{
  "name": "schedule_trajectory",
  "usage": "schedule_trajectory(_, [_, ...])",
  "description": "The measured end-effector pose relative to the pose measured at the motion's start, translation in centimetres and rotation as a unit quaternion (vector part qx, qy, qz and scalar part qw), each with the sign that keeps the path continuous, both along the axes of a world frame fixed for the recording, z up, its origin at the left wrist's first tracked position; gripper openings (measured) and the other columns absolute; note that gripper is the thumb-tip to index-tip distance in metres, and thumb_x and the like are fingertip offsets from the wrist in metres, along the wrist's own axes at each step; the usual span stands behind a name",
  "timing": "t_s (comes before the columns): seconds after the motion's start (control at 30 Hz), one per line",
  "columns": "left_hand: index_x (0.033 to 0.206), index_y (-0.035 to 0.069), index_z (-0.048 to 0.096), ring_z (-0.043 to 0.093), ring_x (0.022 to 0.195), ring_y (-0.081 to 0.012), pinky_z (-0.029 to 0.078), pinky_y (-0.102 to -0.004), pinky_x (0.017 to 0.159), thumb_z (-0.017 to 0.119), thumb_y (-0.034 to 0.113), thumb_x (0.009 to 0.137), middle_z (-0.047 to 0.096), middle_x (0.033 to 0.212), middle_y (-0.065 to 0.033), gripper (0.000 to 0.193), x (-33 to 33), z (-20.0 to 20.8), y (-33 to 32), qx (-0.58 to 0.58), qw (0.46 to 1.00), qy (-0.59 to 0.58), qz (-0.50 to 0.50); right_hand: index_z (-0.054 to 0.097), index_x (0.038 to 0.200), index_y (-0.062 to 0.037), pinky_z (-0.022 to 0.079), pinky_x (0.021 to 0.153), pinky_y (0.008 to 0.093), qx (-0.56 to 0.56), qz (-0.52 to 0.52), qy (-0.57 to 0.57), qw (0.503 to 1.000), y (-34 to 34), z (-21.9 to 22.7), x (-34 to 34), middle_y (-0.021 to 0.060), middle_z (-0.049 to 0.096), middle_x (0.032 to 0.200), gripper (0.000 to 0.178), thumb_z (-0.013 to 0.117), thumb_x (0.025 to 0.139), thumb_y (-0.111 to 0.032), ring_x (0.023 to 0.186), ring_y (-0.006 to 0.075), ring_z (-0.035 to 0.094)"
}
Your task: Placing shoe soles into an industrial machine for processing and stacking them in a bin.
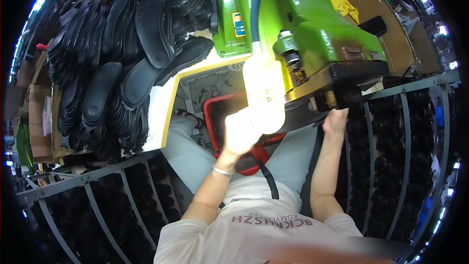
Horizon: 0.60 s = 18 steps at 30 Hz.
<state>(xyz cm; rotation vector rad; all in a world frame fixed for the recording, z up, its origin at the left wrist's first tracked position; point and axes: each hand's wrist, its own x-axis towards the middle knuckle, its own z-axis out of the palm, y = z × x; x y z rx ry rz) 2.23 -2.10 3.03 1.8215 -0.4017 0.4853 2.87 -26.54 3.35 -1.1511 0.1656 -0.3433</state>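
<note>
Under the head of a green machine (317,29), a black piece like a shoe sole (300,116) spans the space between my hands, partly covered by a glowing lamp (266,93). My right hand (335,122) is closed at its right end, just below the machine's dark working part (337,99). My left hand (240,131) reaches up beside the lamp toward the other end. Glare washes it out, and its fingers are lost behind the lamp. Several stacks of black shoe soles (154,32) lie on the table at left.
Between my knees stands a red bin (210,122). A blue hose (259,5) runs down to the lamp. Metal racks (83,181) filled with dark pieces flank me on both sides. Cardboard (386,29), a yellow cloth (342,7) and a black phone-like object (373,26) sit behind the machine.
</note>
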Motion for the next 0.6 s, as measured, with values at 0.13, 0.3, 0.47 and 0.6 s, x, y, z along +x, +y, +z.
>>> schedule_trajectory(0.13, [0.097,-0.006,0.062,0.061,0.077,-0.0133,0.049,-0.0258,0.073,0.069,-0.001,0.075,0.066,0.088,-0.0094,0.023,-1.5,-0.4,4.4,-0.284,0.922,0.248,-0.084,0.055,0.11,0.0022,0.045,0.083,0.0251,-0.013,0.071,0.011,0.997,4.0,-0.5,-1.2,0.0067,0.061,0.102,0.038,0.063,0.073,0.003,0.092,0.0128,0.058])
schedule_trajectory(0.3, [0.092,-0.003,0.059,0.06,0.076,-0.012,0.048,-0.0238,0.069,0.068,-0.004,0.075,0.064,0.084,-0.0071,0.019,-5.1,-3.1,7.7,-0.288,0.903,0.308,-0.081,0.06,0.101,0.0007,0.046,0.078,0.023,0.006,0.103,0.014,0.995,7.8,0.4,-1.4,0.0035,0.063,0.095,0.034,0.07,0.069,0.005,0.085,0.0099,0.058])
schedule_trajectory(0.47, [0.101,-0.003,0.059,0.061,0.076,-0.0118,0.049,-0.0249,0.07,0.072,0.002,0.075,0.065,0.088,-0.0044,0.029,-6.2,-3.4,5.8,-0.053,0.894,0.371,-0.244,0.062,0.097,0.001,0.048,0.076,0.0233,-0.048,0.159,0.019,0.986,8.3,0.6,-0.7,0.0026,0.064,0.09,0.03,0.071,0.069,0.007,0.084,0.0095,0.06])
schedule_trajectory(0.6, [0.1,-0.002,0.06,0.058,0.083,-0.0097,0.046,-0.0218,0.075,0.065,0.002,0.082,0.063,0.092,-0.0035,0.019,-2.1,-1.4,-0.7,-0.089,0.939,0.287,-0.168,0.052,0.113,0.0006,0.048,0.08,0.0251,-0.083,0.081,-0.036,0.993,9.2,0.5,-1.5,0.0053,0.062,0.098,0.048,0.073,0.07,0.003,0.089,0.0118,0.059])
